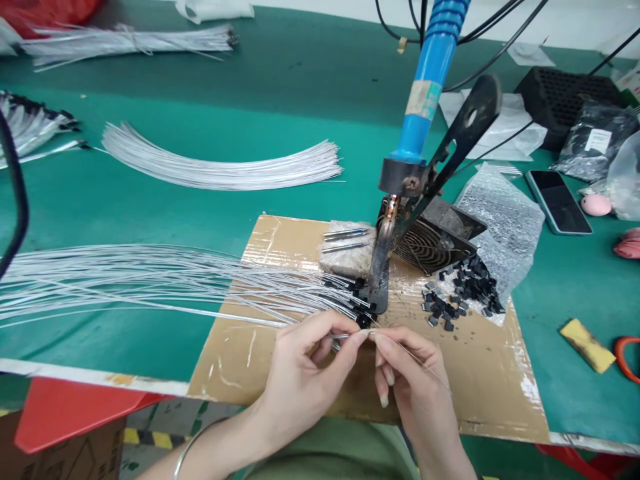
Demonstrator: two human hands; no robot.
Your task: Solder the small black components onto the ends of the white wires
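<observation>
My left hand (315,367) is closed in a pinch on the end of a thin grey-white cable (340,337). Fingertip to fingertip with it, my right hand (413,370) pinches too, and a fine wire (425,365) runs out past its fingers. What lies between the touching fingertips is mostly hidden. Just beyond them, a blue-handled soldering iron (425,100) points tip down in a black metal holder (465,133). Several loose white cables (175,277) with black ends reach in from the left toward my hands.
Under my hands lies a cardboard sheet (240,360). On it are small black pieces (470,287), a fan (430,240) and a wrapped block (350,250) bearing metal rods. A cable bundle (220,170), bubble wrap (505,213), a phone (557,200) and a yellow sponge (587,343) lie around.
</observation>
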